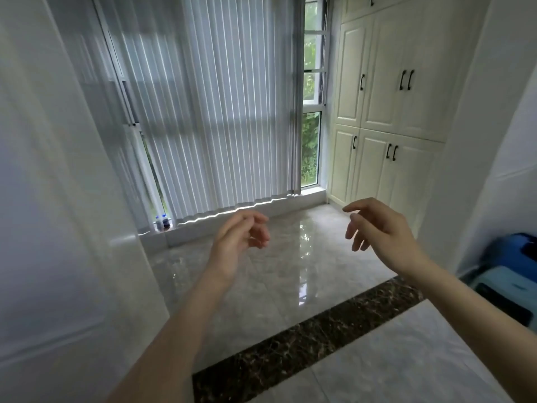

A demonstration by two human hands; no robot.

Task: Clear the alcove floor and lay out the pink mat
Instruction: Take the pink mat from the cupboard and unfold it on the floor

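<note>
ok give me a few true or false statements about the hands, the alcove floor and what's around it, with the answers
1. Both hands hold nothing. True: the left hand and the right hand hover with loosely curled fingers.
2. A pink mat lies on the alcove floor. False: no pink mat is in view; the glossy tiles there show only reflections.
3. The vertical blinds cover the whole window. False: a strip of window at their right edge is uncovered, showing greenery.
4. Small bottles stand on the sill at the blinds' left end. True.
5. The cabinet doors are open. False: all visible doors are closed.
</note>
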